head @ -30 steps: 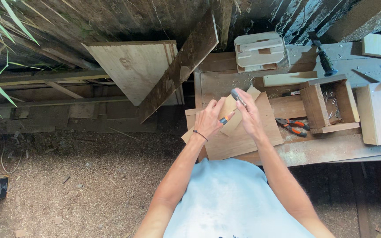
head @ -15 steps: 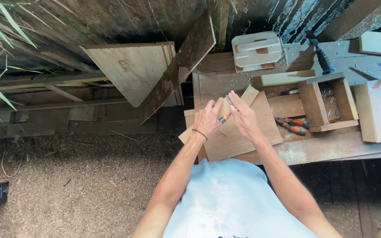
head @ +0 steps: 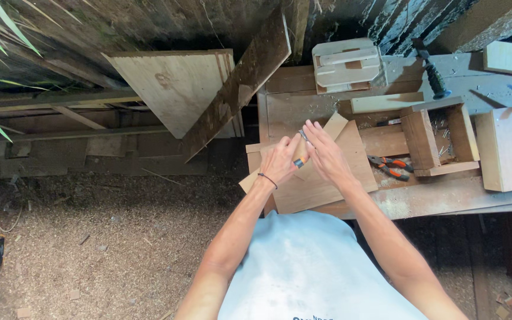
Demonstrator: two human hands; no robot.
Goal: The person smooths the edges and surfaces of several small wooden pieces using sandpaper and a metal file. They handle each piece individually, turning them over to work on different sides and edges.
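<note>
Orange-handled tool (head: 299, 160) sat gripped in the left hand (head: 281, 162), its orange and dark handle showing between the fingers and its tip hidden under the right hand (head: 327, 155). The right hand lay flat with fingers extended, pressing on a narrow wooden strip (head: 334, 125) over the plywood board (head: 318, 189). That board rested on the workbench (head: 428, 201). Just beside it lay orange-handled pliers (head: 391, 167), next to an open wooden box (head: 440, 142); a small pale wooden frame (head: 347, 65) stood further back.

Wood workbench (head: 445, 201), w/ boards (head: 321, 184), nail box (head: 440, 139), pliers (head: 389, 167)
</note>
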